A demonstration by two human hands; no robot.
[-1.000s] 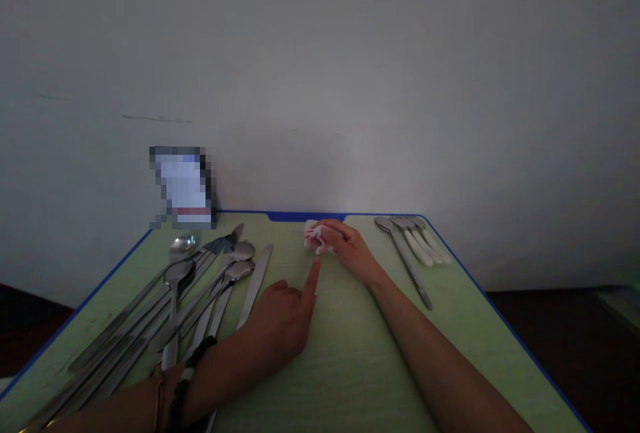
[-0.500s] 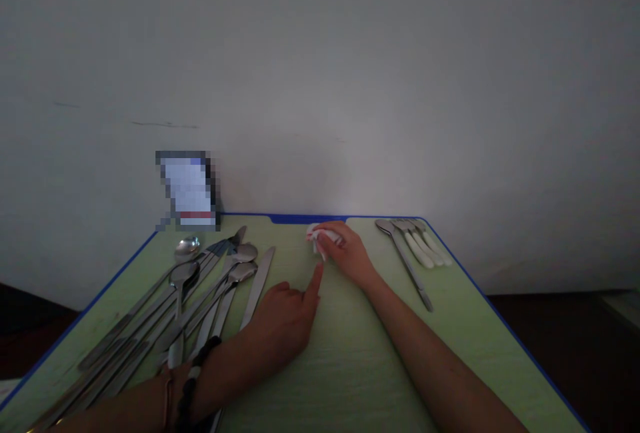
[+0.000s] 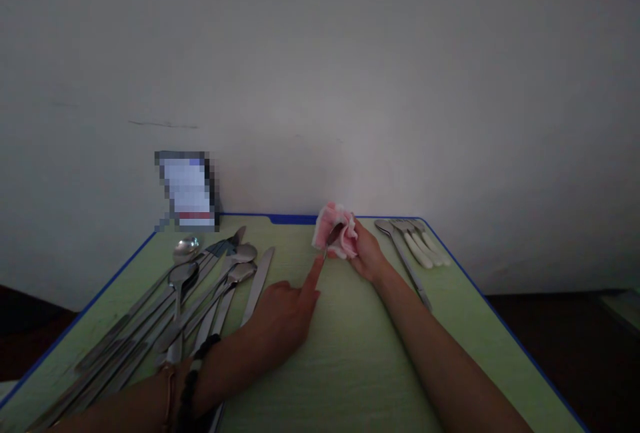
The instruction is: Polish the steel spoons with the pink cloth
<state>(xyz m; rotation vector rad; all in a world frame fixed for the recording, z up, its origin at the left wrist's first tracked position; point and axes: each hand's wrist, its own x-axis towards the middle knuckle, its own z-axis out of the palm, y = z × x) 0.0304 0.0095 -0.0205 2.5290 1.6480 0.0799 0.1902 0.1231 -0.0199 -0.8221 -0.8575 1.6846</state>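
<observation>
My left hand (image 3: 286, 313) is closed round the handle of a spoon (image 3: 334, 234), its index finger stretched along the neck. The spoon's dark bowl points away from me and lies against a pink and white cloth (image 3: 327, 223). Beneath and behind that cloth, my right hand (image 3: 367, 249) holds it spread out; most of its fingers are hidden by the folds. Most of the spoon's handle is covered by my left hand. Both hands are above the middle of the far half of the green table (image 3: 350, 353).
Left of my hands lies a loose pile of metal spoons (image 3: 183, 274) and knives (image 3: 259, 283). At the right are another spoon (image 3: 404, 256) and several white-handled forks (image 3: 420, 249). A blurred phone-like screen (image 3: 190, 189) leans on the wall (image 3: 320, 86) behind the table.
The cloth was bunched over the spoon's head under my right hand; now it is opened out and the bowl shows. My right hand has turned and shifted slightly right. My left hand stays nearly still.
</observation>
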